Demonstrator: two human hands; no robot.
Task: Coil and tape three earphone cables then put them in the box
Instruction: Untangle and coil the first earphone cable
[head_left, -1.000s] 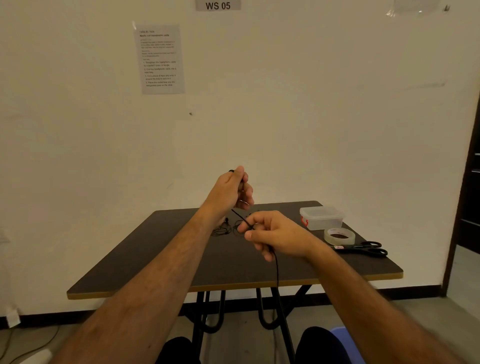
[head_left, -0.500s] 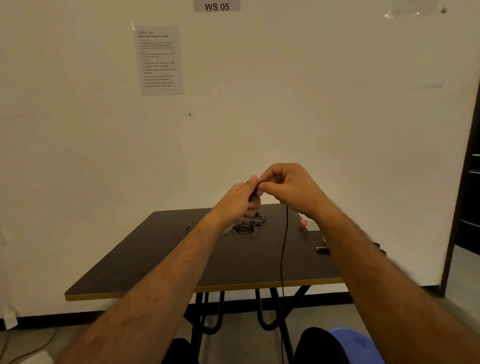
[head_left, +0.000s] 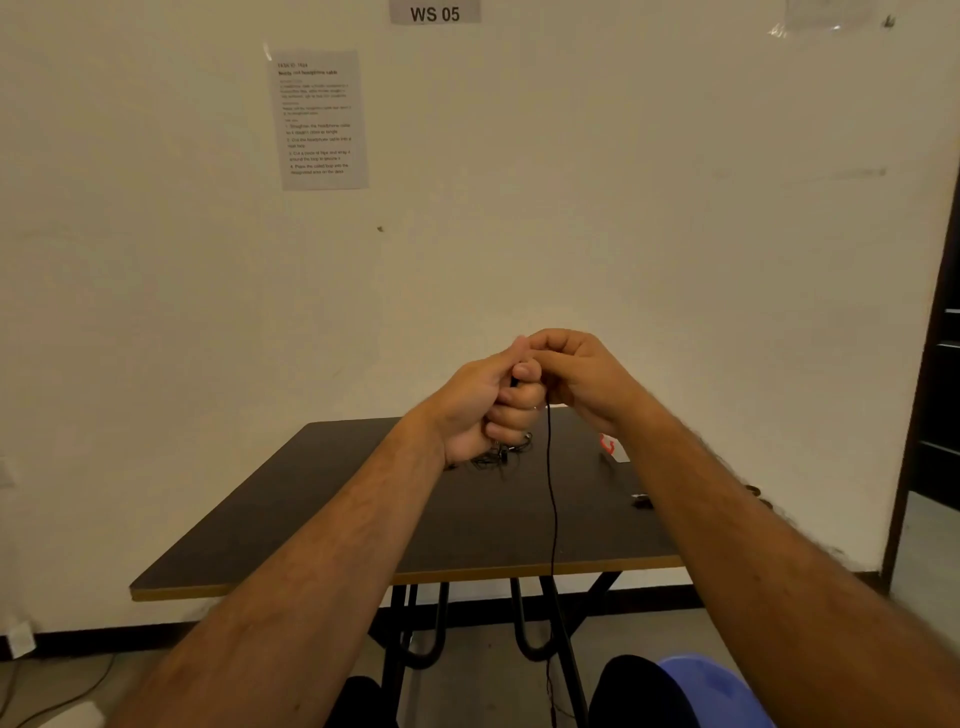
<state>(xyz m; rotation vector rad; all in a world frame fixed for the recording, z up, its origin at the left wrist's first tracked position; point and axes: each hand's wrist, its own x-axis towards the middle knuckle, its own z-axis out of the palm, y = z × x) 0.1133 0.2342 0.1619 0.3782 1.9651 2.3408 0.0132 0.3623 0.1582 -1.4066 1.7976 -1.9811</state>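
Note:
My left hand (head_left: 480, 402) and my right hand (head_left: 582, 376) meet above the far half of the dark table (head_left: 311, 519). Both grip a thin black earphone cable (head_left: 551, 509): the left fist holds its upper part, and my right fingers pinch it against the left thumb. From the hands the cable hangs straight down past the table's front edge to the floor. More black earphone cables (head_left: 496, 457) lie tangled on the table just behind my left hand. My right forearm hides most of the plastic box (head_left: 615, 452), of which only a corner with a red mark shows.
The tip of the scissors (head_left: 641, 500) peeks out beside my right forearm; the tape roll is hidden. A blue stool (head_left: 717, 691) is by my knees. The wall behind carries an instruction sheet (head_left: 319, 119) and a "WS 05" label (head_left: 435, 13).
My right hand rose from low over the table up to my left hand and now pinches the cable there. The hanging cable shifted with it, and my forearm now covers the box and tape.

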